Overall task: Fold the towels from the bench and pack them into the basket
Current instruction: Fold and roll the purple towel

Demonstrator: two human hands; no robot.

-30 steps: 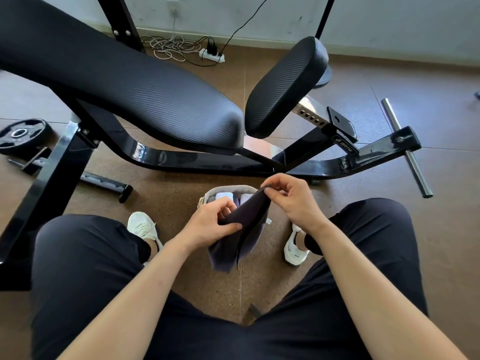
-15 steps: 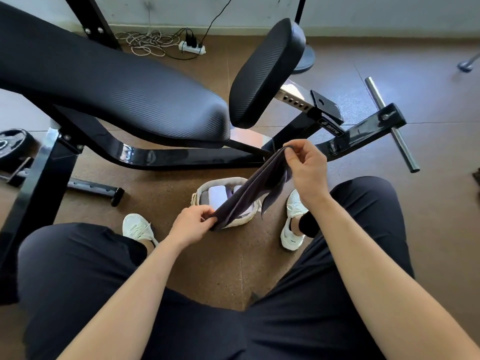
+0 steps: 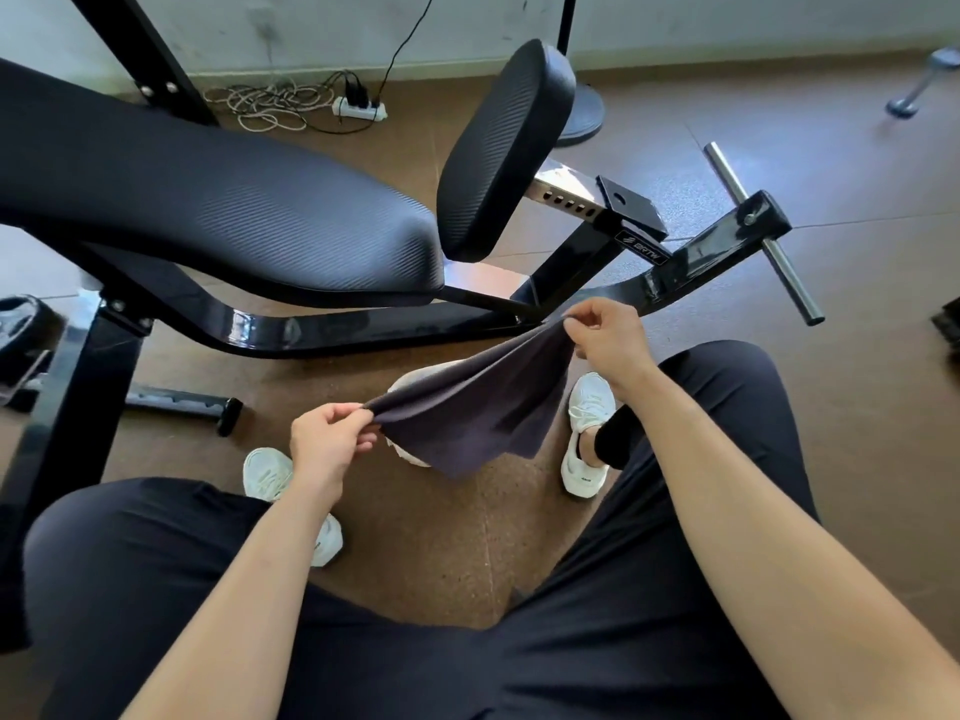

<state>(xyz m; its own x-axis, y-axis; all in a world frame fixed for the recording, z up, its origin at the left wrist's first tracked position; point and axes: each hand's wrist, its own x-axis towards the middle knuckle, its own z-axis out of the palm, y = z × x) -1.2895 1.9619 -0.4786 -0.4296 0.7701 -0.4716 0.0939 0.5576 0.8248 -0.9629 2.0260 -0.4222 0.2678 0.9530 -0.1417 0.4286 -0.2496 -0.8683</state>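
Observation:
A dark grey towel (image 3: 478,407) is stretched out between my two hands, above the floor in front of my knees. My left hand (image 3: 327,439) pinches its near left corner. My right hand (image 3: 605,337) pinches the far right corner, held higher. The towel sags in the middle and hangs down at its lower edge. Under it stands the pale basket (image 3: 410,454) on the floor between my feet; only bits of its rim show, its contents are hidden. The black padded bench (image 3: 234,210) runs across the upper left, with nothing lying on its visible part.
The bench's upright pad (image 3: 504,148) and black steel frame (image 3: 691,257) with a chrome bar (image 3: 779,252) stand just beyond my hands. My white shoes (image 3: 587,433) flank the basket. A power strip (image 3: 358,109) with cables lies by the wall. A weight plate (image 3: 21,324) sits far left.
My hands have pulled apart and spread the towel open over the basket; the right hand rose and went right, the left moved left. The basket's contents are now covered.

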